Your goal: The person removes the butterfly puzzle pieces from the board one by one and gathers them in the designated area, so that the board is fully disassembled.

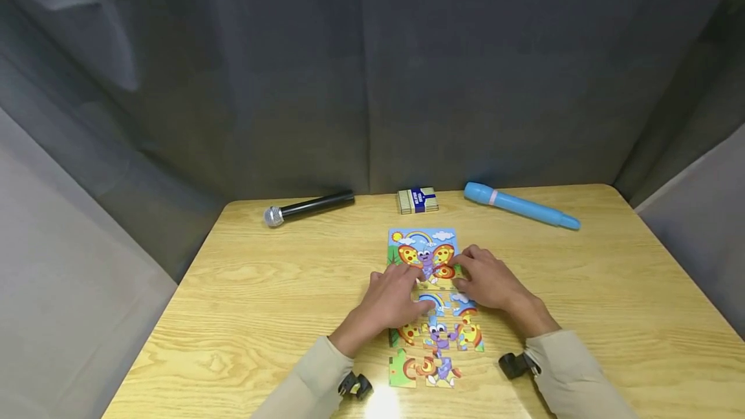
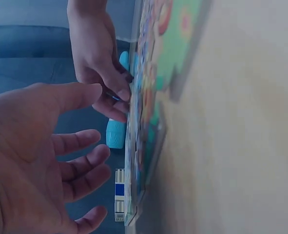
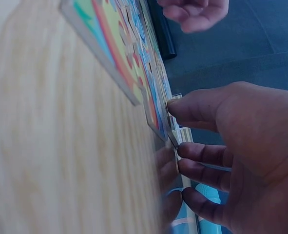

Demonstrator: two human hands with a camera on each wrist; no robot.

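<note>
A picture board [image 1: 421,238] with a butterfly, sun and rainbow lies mid-table. Just below it are several matching jigsaw pieces [image 1: 440,335], set in rows with gaps between some. My left hand [image 1: 392,296] is over the board's lower left and the upper pieces, hiding part of both. In the left wrist view its fingers are loosely bent with nothing between them. At the board's right edge is my right hand [image 1: 489,280]. Its thumb [image 3: 192,109] and fingertips are spread apart, touching along that edge.
Toward the back of the wooden table [image 1: 262,315] lie a black microphone [image 1: 314,207] with a silver head, a striped box [image 1: 418,200] with a blue band, and a blue pen-shaped tube [image 1: 524,207]. Dark cloth [image 1: 291,83] hangs behind.
</note>
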